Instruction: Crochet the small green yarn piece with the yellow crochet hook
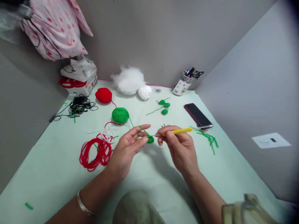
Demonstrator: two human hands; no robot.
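While left hand (127, 146) pinches green piece (150, 139) — right hand (178, 144) grips crochet hook (178, 131).

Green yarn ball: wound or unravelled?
Wound: the green yarn ball is a compact round ball, with one strand trailing toward the left hand.

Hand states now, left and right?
Left hand: closed, pinching small green crochet piece.
Right hand: closed on yellow crochet hook.

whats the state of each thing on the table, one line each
left hand, pinching green crochet piece
right hand, gripping crochet hook
green yarn ball, wound, strand running to the left hand
red yarn ball, wound
red yarn coil, loose loops
black yarn, tangled
phone, screen dark, lying flat
pen cup, upright
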